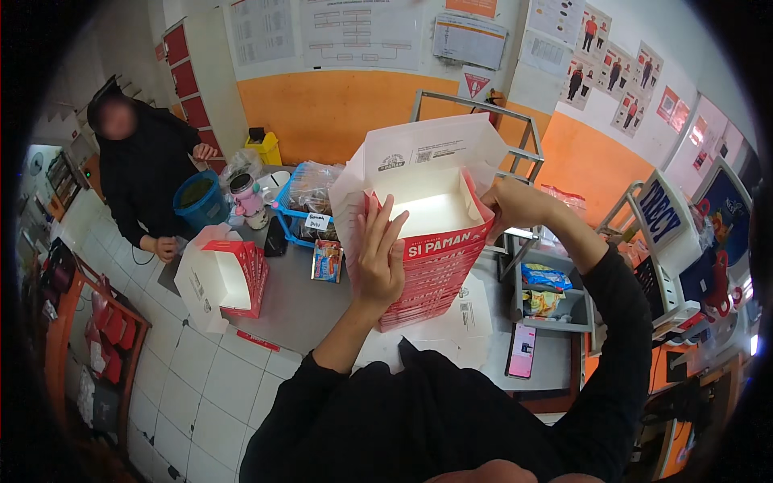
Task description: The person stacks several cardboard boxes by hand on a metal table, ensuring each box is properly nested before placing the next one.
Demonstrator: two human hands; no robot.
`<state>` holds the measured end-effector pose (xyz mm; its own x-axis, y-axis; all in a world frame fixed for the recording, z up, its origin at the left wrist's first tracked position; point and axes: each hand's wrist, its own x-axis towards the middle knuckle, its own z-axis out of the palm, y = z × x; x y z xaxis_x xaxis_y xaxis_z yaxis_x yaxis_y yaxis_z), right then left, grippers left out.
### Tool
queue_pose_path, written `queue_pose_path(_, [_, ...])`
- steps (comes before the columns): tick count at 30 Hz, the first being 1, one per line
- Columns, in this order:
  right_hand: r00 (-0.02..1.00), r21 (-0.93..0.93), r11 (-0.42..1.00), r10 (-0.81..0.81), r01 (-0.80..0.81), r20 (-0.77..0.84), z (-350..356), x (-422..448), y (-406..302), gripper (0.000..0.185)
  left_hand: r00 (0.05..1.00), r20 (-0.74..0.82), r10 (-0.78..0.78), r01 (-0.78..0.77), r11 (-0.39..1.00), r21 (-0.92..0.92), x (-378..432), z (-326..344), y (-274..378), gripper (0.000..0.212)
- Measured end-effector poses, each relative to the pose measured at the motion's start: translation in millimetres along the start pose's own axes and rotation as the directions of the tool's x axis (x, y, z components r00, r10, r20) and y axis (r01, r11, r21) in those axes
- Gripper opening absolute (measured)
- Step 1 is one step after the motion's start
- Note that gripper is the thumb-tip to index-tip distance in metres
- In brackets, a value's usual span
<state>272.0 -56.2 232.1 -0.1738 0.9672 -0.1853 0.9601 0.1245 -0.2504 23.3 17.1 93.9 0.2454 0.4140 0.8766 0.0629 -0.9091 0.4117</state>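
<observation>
A tall stack of nested red and white cardboard food boxes (426, 284) stands on the grey table (296, 302) in front of me, with the lids raised at the far side. My left hand (381, 256) lies against the near left corner of the top box, its fingers spread and pointing upward. At the right corner, my right hand (513, 205) has its bent fingers gripping the box's side wall; the fingertips are partly hidden. The top box is open and shows a bare white inside. Flat white card (471, 320) lies beside and under the stack.
A shorter stack of boxes (244, 278) sits at the table's left end, near another person (145, 163). Behind are a blue bucket (211, 208), a blue basket (290, 202) and a sachet (327, 261). A phone (521, 351) and a grey organizer (552, 323) are at right.
</observation>
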Motion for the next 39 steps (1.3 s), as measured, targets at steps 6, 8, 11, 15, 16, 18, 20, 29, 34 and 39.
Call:
queue_pose_path(6, [0.966,0.226,0.945,0.254,-0.237,-0.05,2,5,-11,0.05,1.0,0.013,0.016,-0.017,0.999,0.049,0,0,-2,0.033])
queue_pose_path(8, [0.978,-0.045,0.989,0.129,-0.138,-0.163,20,12,1,0.043,0.999,0.026,0.031,-0.033,0.996,0.082,1,-1,-1,0.032])
queue_pose_path(11, [0.948,-0.112,0.984,0.098,-0.138,-0.304,36,11,-3,0.035,0.999,0.029,0.03,-0.033,0.991,0.129,0,-3,-1,0.03])
queue_pose_path(15, [0.931,-0.052,0.972,0.201,-0.227,-0.305,34,7,-14,0.068,1.0,0.013,0.027,-0.029,0.989,0.142,-2,-2,2,0.029])
queue_pose_path(16, [0.939,-0.06,0.965,0.232,-0.255,-0.253,33,7,-16,0.076,0.999,0.016,0.029,-0.031,0.99,0.14,-3,-2,2,0.029])
queue_pose_path(18, [0.946,-0.062,0.972,0.205,-0.227,-0.252,31,12,-11,0.076,0.997,0.071,-0.011,0.002,0.991,0.134,3,-6,2,0.028])
queue_pose_path(20, [0.951,-0.062,0.973,0.204,-0.224,-0.234,27,13,-10,0.077,0.994,0.107,-0.026,0.016,0.995,0.097,15,-13,-2,0.026])
queue_pose_path(29, [0.974,-0.076,0.981,0.165,-0.178,-0.154,15,20,-7,0.08,0.983,0.137,-0.122,0.092,0.973,0.213,22,-23,-7,0.017])
queue_pose_path(34, [0.941,0.051,0.966,0.26,-0.255,-0.215,31,12,-7,0.08,0.988,0.114,-0.103,0.078,0.975,0.209,16,-19,-4,0.018])
queue_pose_path(39, [0.914,0.12,0.991,0.1,-0.057,-0.393,47,4,2,0.074,0.99,0.106,-0.093,0.073,0.981,0.178,11,-20,-5,0.024])
